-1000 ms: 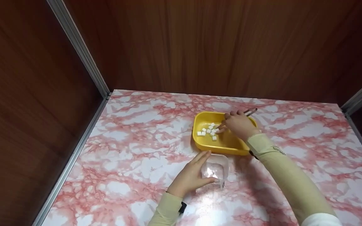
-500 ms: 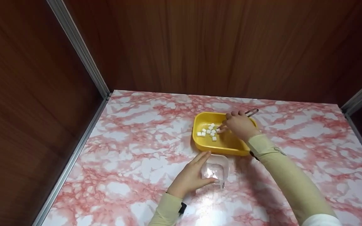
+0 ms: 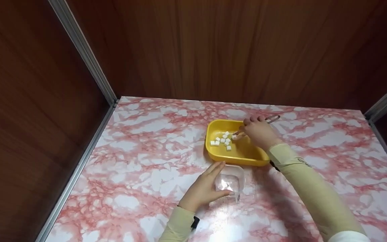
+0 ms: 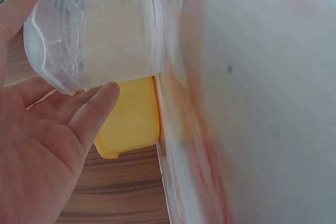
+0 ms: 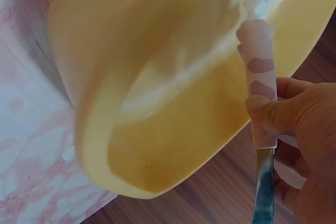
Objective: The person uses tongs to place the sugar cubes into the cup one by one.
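Note:
My right hand point(image 3: 260, 133) pinches a pair of tongs point(image 5: 261, 85) with pale pink paw-shaped tips and a metal bow at the back. The tips reach down into a yellow basin point(image 3: 220, 156), where several small white cubes point(image 3: 222, 140) lie toward the left. One white cube point(image 3: 234, 137) shows right at the tong tips, a little right of the pile. With thumb and fingers spread around its left side, my left hand point(image 3: 203, 191) holds a clear plastic container point(image 4: 113, 30) on the table, just in front of the basin.
The table point(image 3: 139, 158) has a red and white marbled top. Dark wood panels point(image 3: 193, 50) stand behind it and at both sides, with metal strips point(image 3: 86, 50) at the corners.
My right hand and the tongs have shifted slightly right and back, and the cube at the tips has moved a little away from the pile. My left hand and the container stay put.

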### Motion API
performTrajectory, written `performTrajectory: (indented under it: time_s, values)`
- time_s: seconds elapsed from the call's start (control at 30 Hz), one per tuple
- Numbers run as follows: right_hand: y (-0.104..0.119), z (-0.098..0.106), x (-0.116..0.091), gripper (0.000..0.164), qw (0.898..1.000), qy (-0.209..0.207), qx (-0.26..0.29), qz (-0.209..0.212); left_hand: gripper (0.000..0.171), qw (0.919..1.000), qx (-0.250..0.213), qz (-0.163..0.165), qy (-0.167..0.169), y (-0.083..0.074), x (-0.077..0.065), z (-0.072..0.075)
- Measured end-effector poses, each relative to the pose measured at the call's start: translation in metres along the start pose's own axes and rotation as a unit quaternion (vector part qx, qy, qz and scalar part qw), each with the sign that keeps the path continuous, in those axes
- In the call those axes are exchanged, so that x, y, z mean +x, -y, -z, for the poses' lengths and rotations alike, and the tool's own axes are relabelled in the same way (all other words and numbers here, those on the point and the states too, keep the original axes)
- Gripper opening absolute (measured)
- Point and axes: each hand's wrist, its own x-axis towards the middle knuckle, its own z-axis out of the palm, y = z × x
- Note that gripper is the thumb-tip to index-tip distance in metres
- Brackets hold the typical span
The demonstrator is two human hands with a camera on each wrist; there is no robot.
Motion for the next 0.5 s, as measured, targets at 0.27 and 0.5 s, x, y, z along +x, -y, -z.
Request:
performTrajectory:
  time_s: [0.27,0.5]
  values:
    - [-0.006,0.004,-0.006,0.032,0.999,0.002,0.039,-0.012,0.095,1.0000,0.007,-0.002,-0.002,0.001,0.001,0.000]
    - [-0.010,0.004,-0.011,0.032,0.998,-0.011,0.066,-0.019,0.096,1.0000,0.007,0.002,-0.001,0.000,0.002,-0.001]
